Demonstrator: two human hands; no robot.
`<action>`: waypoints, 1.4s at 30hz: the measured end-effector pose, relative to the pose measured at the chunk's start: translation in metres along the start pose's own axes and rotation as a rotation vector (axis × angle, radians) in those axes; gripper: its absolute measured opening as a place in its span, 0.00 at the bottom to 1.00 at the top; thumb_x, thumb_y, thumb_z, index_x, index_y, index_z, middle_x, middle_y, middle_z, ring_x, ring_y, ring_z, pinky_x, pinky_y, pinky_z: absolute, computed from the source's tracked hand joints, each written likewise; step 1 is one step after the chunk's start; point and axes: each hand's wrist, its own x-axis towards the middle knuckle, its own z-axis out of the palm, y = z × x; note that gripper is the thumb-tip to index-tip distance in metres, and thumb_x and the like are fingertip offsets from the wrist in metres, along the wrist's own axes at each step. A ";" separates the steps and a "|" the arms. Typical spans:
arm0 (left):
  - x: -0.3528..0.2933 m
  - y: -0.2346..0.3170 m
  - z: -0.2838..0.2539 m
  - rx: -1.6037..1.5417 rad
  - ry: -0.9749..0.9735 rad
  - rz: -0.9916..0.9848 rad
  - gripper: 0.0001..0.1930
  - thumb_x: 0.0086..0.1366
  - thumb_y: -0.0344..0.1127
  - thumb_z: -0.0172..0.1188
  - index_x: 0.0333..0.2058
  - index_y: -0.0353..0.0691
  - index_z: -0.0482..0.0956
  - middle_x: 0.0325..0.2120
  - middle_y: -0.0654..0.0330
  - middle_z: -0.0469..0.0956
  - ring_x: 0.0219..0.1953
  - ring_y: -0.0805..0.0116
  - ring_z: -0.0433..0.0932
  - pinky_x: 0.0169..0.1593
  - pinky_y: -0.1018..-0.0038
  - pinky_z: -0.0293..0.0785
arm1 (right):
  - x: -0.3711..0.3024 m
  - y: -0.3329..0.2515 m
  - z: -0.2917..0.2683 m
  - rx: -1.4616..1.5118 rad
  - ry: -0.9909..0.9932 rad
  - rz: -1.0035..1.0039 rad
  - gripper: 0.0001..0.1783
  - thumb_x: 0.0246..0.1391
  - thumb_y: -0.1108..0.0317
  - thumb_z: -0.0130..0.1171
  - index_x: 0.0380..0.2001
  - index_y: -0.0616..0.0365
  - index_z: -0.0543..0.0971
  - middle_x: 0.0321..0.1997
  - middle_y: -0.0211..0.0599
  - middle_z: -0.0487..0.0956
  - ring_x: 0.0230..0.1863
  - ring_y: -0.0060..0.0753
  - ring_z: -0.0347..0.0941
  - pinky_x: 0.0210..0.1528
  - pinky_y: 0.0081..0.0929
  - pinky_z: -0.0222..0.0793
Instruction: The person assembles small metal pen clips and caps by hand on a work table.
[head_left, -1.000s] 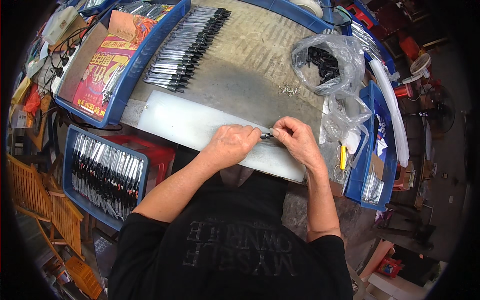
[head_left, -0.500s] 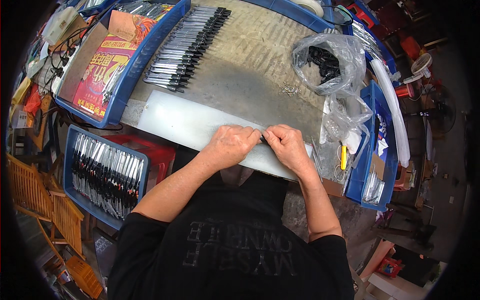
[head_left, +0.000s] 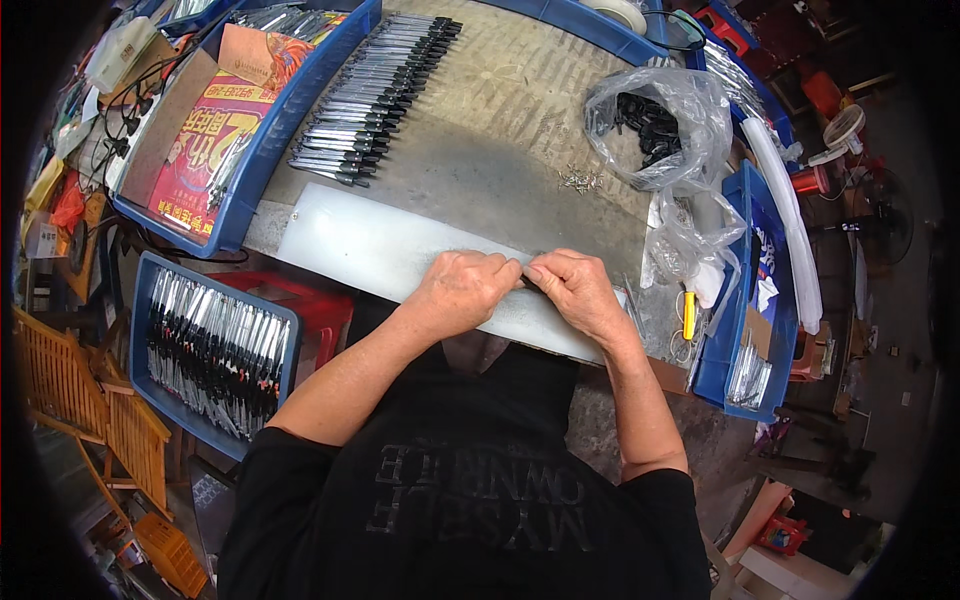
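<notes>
My left hand (head_left: 460,290) and my right hand (head_left: 578,294) meet over a white board (head_left: 365,235) at the table's near edge. Fingers of both are closed in a pinch, the tips almost touching. A small black part (head_left: 526,279) shows between them, mostly covered by the fingers, so its exact kind is hidden. Beyond the board lies a long row of clear and black pens (head_left: 370,100), side by side. To the right of that row, small metal pieces (head_left: 580,180) form a loose pile near a clear plastic bag (head_left: 705,120) holding black parts (head_left: 650,125).
Blue trays flank the table: one with a printed red sheet (head_left: 205,150) at left, another (head_left: 722,350) at right. A lower blue bin (head_left: 141,330) full of pens stands beside a red stool (head_left: 318,320). A yellow-handled tool (head_left: 689,315) lies near the right edge.
My right hand has turned slightly, its thumb shifting against the black part. My left hand stays almost in place.
</notes>
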 end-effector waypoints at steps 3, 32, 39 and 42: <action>0.001 -0.001 0.000 -0.010 0.001 -0.003 0.07 0.52 0.34 0.57 0.23 0.40 0.69 0.14 0.62 0.69 0.18 0.65 0.73 0.22 0.71 0.70 | -0.001 0.004 -0.001 0.066 0.029 0.077 0.13 0.52 0.63 0.52 0.25 0.63 0.77 0.23 0.47 0.74 0.25 0.43 0.71 0.29 0.33 0.65; 0.001 0.000 -0.001 0.030 -0.007 0.042 0.07 0.52 0.34 0.56 0.24 0.39 0.69 0.15 0.61 0.70 0.19 0.66 0.74 0.22 0.71 0.71 | -0.020 0.003 -0.004 -0.078 0.146 -0.146 0.12 0.43 0.71 0.59 0.33 0.61 0.76 0.28 0.39 0.74 0.29 0.38 0.71 0.30 0.29 0.67; 0.000 0.011 -0.009 -0.029 0.075 0.064 0.08 0.50 0.33 0.59 0.26 0.38 0.70 0.13 0.63 0.66 0.15 0.67 0.70 0.19 0.73 0.67 | -0.020 0.000 0.000 -0.187 0.261 -0.341 0.11 0.38 0.71 0.62 0.29 0.62 0.77 0.22 0.37 0.73 0.23 0.35 0.69 0.25 0.27 0.64; 0.001 0.015 -0.012 -0.026 0.111 0.060 0.08 0.50 0.33 0.59 0.27 0.38 0.71 0.13 0.63 0.65 0.15 0.68 0.70 0.19 0.74 0.67 | -0.022 -0.003 -0.001 -0.195 0.296 -0.376 0.10 0.37 0.71 0.63 0.27 0.63 0.76 0.21 0.36 0.73 0.22 0.35 0.69 0.25 0.28 0.65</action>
